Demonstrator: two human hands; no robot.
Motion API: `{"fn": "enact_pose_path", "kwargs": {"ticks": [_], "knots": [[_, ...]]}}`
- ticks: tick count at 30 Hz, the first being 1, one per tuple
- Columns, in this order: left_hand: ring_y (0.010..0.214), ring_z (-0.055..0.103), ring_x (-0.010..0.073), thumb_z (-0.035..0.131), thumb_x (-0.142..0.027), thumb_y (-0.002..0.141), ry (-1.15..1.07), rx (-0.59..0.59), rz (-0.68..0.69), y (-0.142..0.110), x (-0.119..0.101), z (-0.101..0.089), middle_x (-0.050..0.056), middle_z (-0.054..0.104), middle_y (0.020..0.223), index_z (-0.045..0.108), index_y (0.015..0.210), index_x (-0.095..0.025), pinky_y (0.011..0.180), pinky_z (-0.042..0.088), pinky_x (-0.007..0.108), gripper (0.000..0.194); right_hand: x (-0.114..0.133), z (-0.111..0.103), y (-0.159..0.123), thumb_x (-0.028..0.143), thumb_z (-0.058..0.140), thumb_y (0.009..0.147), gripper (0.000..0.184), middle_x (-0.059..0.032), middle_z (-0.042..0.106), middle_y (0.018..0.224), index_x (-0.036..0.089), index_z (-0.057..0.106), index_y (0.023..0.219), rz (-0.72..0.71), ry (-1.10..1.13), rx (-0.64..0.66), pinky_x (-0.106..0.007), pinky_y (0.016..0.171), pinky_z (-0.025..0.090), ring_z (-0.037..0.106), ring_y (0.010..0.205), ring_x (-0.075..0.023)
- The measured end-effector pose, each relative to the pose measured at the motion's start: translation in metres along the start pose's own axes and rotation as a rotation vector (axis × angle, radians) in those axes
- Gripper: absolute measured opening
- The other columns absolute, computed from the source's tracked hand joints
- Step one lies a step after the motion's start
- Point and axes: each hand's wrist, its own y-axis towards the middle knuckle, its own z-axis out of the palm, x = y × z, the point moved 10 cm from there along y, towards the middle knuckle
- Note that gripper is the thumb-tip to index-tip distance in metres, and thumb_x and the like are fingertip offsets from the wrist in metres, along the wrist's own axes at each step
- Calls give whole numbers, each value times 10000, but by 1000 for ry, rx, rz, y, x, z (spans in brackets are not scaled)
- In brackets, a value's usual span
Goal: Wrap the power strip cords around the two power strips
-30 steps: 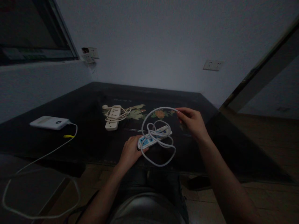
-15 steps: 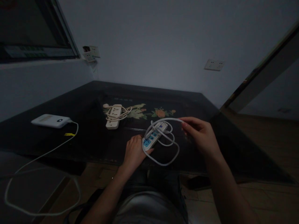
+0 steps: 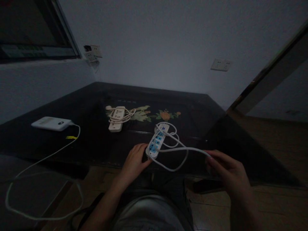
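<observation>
A white power strip (image 3: 153, 152) with blue sockets lies slanted near the front edge of the dark table (image 3: 192, 118). My left hand (image 3: 136, 160) grips its near end between thumb and fingers. Loose loops of its white cord (image 3: 178, 148) lie over and beside the strip. Out to the right, my right hand (image 3: 227, 165) pinches the cord between thumb and fingertips, drawing a stretch of it away from the strip. What the right palm covers is hidden.
Farther back lies a second, cream power strip (image 3: 116, 127) wrapped in its cord. At the left rests a white power bank (image 3: 51, 124) with a cable (image 3: 48, 158) hanging over the table edge. Wall sockets (image 3: 220, 65) are set behind the table.
My right hand has moved right and toward me with the cord, pulling that stretch lower and straighter. The strip has turned slightly more upright in view, with my left hand still on it.
</observation>
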Motion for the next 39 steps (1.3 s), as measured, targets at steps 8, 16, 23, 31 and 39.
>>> {"fn": "enact_pose_path", "kwargs": {"ticks": [8, 16, 23, 31, 39], "knots": [[1020, 593, 211, 510, -311, 887, -209, -38, -58, 6, 6, -18, 78, 645, 1074, 607, 1070, -199, 920, 455, 385, 236, -19, -10, -9, 404, 711, 731, 225, -62, 698, 821, 229, 774, 858, -15, -111, 21, -238, 591, 508, 641, 714, -175], [744, 558, 164, 535, -338, 837, -141, -84, -136, 19, 14, -11, 14, 571, 780, 581, 828, -184, 701, 436, 280, 160, -20, 5, -6, 399, 695, 752, 230, -64, 698, 814, 228, 770, 887, -71, -128, 66, -264, 605, 515, 644, 723, -183], [595, 471, 132, 536, -321, 793, -147, 10, -216, 30, 13, -4, -37, 477, 619, 536, 701, -185, 565, 336, 239, 165, -7, 24, -8, 352, 663, 793, 178, -44, 703, 775, 239, 763, 887, -178, -154, 100, -251, 615, 520, 652, 711, -168], [718, 557, 154, 381, -318, 909, -416, 40, -97, 31, -2, -7, 8, 587, 744, 598, 842, -171, 679, 433, 266, 270, 12, 58, -15, 235, 598, 847, 177, -31, 691, 766, 222, 741, 950, -283, -227, 120, -233, 626, 497, 647, 704, -149], [1108, 543, 221, 496, -178, 882, -1, -108, 303, 3, -65, -19, 71, 646, 1114, 632, 1043, -205, 999, 382, 422, 212, 30, 115, -5, 140, 590, 822, 161, -29, 719, 864, 219, 682, 928, -275, -338, 188, -270, 714, 494, 672, 797, -179]]}}
